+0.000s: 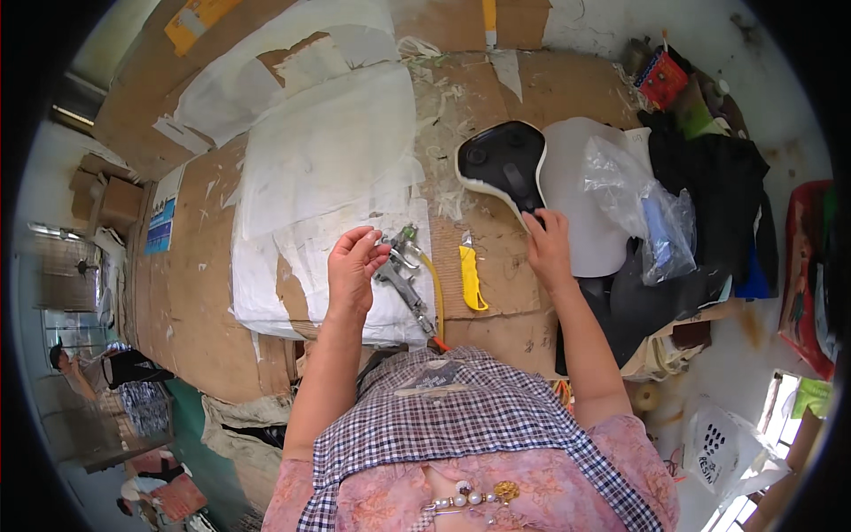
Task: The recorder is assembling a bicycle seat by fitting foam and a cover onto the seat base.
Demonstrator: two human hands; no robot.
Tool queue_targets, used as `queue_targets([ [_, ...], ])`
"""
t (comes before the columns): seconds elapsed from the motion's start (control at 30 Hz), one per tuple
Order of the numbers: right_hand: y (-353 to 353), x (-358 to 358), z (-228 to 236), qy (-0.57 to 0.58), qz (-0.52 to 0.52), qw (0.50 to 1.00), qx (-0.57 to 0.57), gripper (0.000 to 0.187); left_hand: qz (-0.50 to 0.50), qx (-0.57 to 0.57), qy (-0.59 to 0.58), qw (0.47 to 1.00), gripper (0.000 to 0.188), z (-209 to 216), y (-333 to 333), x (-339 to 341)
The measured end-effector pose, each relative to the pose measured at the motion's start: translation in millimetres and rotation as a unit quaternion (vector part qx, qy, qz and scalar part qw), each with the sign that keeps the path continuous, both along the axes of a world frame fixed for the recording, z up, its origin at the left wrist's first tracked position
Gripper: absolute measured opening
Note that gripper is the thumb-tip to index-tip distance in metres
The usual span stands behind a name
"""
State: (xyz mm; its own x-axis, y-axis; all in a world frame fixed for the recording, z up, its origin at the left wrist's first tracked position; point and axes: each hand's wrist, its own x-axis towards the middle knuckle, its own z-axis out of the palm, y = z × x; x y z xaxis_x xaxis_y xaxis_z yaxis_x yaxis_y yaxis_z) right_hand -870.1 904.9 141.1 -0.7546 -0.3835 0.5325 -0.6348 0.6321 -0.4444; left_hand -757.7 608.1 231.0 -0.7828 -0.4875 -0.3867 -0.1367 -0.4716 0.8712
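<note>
My right hand (549, 251) is closed on the narrow nose of a bicycle saddle (506, 149). The saddle lies with its black underside up, and a pale padded rim shows around it. Over the white paper my left hand (356, 264) is raised with thumb and fingers pinched together; whatever they hold, if anything, is too small to make out. Just beside that hand a metal spray gun (407, 297) rests on the paper, joined to a yellow hose (438, 293). Between my hands lies a yellow utility knife (472, 277).
Cardboard (199, 293) covers the table, with white paper sheets (328, 151) over its middle. To the right are a pale grey sheet (576, 204), a clear plastic bag (651, 217) and black cloth (753, 186). A red container (802, 275) stands far right. People work at the far left.
</note>
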Motion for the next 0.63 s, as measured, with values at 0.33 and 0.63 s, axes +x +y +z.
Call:
queue_targets([
  [0.33, -4, 17, -1, -0.034, -0.038, 0.998, 0.047, 0.046, -0.008, -0.017, -0.044, 0.999, 0.017, -22, -10, 7],
  [0.63, -131, 68, 48, -0.115, 0.238, 0.957, -0.121, 0.042, -0.172, -0.168, 0.003, 0.971, 0.009, -31, -10, 39],
])
